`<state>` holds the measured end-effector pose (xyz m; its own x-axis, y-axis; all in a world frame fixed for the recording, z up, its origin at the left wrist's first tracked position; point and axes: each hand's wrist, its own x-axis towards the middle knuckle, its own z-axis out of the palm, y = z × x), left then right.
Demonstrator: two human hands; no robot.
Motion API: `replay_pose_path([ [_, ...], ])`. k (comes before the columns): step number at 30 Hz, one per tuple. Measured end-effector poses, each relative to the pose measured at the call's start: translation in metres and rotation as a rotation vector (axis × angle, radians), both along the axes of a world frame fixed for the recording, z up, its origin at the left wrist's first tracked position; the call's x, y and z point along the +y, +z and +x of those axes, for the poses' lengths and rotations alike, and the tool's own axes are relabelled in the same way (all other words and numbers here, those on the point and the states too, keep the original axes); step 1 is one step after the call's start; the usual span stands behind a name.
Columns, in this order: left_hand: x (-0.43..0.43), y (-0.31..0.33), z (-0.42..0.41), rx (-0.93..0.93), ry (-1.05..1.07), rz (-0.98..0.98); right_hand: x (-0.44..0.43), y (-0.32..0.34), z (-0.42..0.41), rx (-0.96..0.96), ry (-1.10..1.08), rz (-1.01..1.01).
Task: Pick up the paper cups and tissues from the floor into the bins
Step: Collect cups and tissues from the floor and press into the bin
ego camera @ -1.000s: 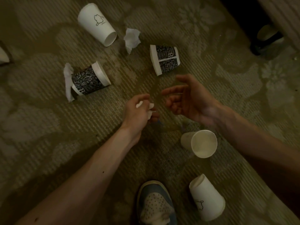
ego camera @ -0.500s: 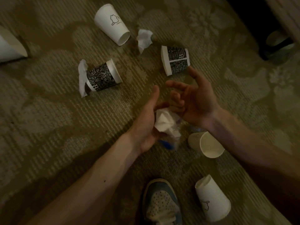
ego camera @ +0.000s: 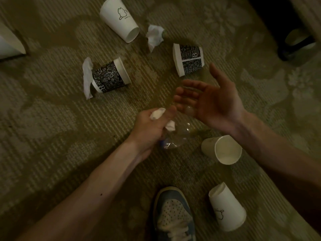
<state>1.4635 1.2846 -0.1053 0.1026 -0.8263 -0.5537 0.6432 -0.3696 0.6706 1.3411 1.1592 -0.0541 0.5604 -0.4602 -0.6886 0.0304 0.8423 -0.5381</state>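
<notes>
Dim, murky, soft wide-angle blur

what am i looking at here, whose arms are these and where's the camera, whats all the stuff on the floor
There is no machine here. A person wears a camera on the head, looking down at their own two bare arms. Their shoe shows at the bottom edge.

The floor is a patterned carpet littered with paper cups lying on their sides: white ones, two with black printed sleeves, and a plain one near the right wrist. A crumpled tissue lies loose, and another sits at the end of one black cup.

The left hand is closed around a white tissue; something clear and crinkly, perhaps plastic, shows just below it. The right hand is open, palm up, holding nothing. No bin is clearly in view.
</notes>
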Motion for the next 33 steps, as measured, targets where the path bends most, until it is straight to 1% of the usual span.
replay_pose_path([
  [5, 0.001, -0.002, 0.012, -0.167, -0.006, 0.050, 0.008, -0.003, -0.004, 0.074, 0.008, -0.008],
  [8, 0.001, 0.002, 0.011, -0.211, 0.001, 0.081, 0.015, -0.005, 0.007, 0.074, -0.025, -0.002],
  [9, 0.000, 0.003, 0.010, -0.204, -0.007, 0.088, 0.017, -0.005, 0.011, 0.056, -0.032, 0.003],
  [11, -0.001, 0.005, 0.005, -0.111, -0.022, 0.074, 0.020, -0.003, 0.018, 0.014, -0.055, 0.024],
  [13, -0.003, 0.010, 0.000, -0.014, 0.011, 0.102, 0.023, 0.000, 0.025, -0.040, -0.071, 0.059],
  [15, -0.005, 0.013, -0.003, 0.021, 0.067, 0.126, 0.025, 0.002, 0.030, -0.082, -0.076, 0.088],
  [18, -0.006, 0.018, -0.008, 0.158, 0.096, 0.055, 0.027, 0.003, 0.033, -0.097, -0.094, 0.098],
  [19, -0.007, 0.019, -0.009, 0.136, 0.112, 0.044, 0.027, 0.002, 0.032, -0.088, -0.103, 0.095],
  [22, -0.007, 0.018, -0.011, -0.025, 0.200, 0.059, 0.027, 0.002, 0.028, -0.065, -0.111, 0.108],
  [24, -0.008, 0.015, -0.011, -0.059, 0.222, 0.058, 0.027, 0.003, 0.024, -0.071, -0.100, 0.144],
  [27, -0.008, 0.008, -0.011, -0.030, 0.261, 0.084, 0.026, 0.004, 0.019, -0.105, -0.071, 0.194],
  [28, -0.008, 0.007, -0.011, 0.021, 0.260, 0.085, 0.025, 0.004, 0.017, -0.117, -0.060, 0.212],
  [30, -0.008, 0.008, -0.011, 0.183, 0.214, 0.067, 0.024, 0.005, 0.013, -0.135, -0.044, 0.245],
  [31, -0.008, 0.008, -0.012, 0.226, 0.200, 0.061, 0.024, 0.005, 0.010, -0.142, -0.042, 0.261],
  [32, -0.007, 0.007, -0.013, 0.223, 0.196, 0.057, 0.024, 0.005, 0.005, -0.150, -0.043, 0.275],
  [33, -0.007, 0.006, -0.014, 0.165, 0.204, 0.063, 0.023, 0.006, 0.001, -0.153, -0.040, 0.281],
])
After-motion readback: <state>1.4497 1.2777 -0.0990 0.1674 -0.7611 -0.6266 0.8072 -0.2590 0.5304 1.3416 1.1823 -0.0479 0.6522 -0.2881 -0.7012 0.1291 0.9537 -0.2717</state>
